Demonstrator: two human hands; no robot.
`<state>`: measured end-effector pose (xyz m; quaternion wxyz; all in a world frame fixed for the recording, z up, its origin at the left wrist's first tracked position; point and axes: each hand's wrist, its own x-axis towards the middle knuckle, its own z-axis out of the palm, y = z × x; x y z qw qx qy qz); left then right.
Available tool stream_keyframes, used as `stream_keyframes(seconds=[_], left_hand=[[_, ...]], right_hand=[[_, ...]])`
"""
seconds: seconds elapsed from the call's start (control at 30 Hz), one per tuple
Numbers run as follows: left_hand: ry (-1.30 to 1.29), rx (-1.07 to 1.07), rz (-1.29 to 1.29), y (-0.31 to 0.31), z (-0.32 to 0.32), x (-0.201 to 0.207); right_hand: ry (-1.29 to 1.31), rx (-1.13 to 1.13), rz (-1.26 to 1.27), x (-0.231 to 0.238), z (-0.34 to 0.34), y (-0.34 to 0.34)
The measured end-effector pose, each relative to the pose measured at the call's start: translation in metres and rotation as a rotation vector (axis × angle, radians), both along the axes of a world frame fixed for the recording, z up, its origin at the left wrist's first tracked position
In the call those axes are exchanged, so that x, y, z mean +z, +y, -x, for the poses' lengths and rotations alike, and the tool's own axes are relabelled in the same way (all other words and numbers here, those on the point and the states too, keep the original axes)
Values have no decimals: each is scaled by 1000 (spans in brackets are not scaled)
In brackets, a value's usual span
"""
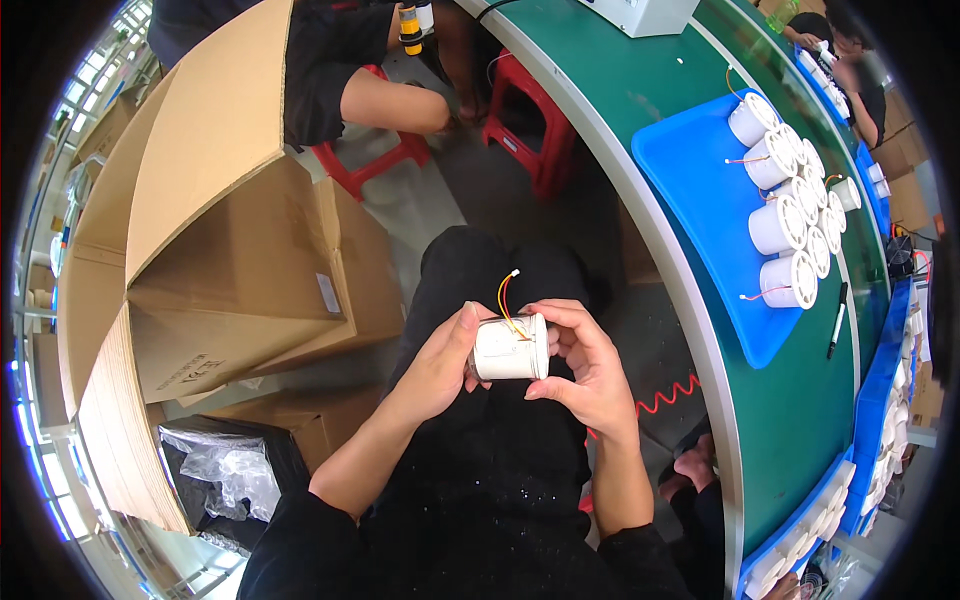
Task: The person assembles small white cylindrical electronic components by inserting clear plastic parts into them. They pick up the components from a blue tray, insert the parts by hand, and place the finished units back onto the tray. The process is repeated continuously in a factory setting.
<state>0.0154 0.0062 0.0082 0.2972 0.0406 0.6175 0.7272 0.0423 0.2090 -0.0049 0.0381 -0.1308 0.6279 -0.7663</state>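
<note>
Above my lap I hold a white plastic cylinder (503,352) lying on its side, with red and yellow wires (505,300) rising from it to a small white connector. The fingers of my left hand (445,362) close round its left end. My right hand (583,362) grips the right end, where a rim or cap shows, thumb below and fingers above. The far side of the cylinder is hidden. Several similar white cylinders (778,222) with wires stand and lean together in a blue tray (690,190) on the green table to my right.
The green table (790,410) curves along my right, with a black pen (838,320) on it. More blue trays (860,440) of white parts line its far side. Large cardboard boxes (235,280) and a black plastic-lined bin (225,480) stand at my left. Red stools (535,125) and another person are ahead.
</note>
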Motion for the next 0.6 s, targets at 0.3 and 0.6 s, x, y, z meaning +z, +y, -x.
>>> stream_keyframes(seconds=[0.3,0.6], left_hand=[[152,25,83,2,-8,8],[202,11,96,5,-4,-7]], right_hand=[[16,7,88,-4,-5,-1],[-288,46,372,5,-10,-7]])
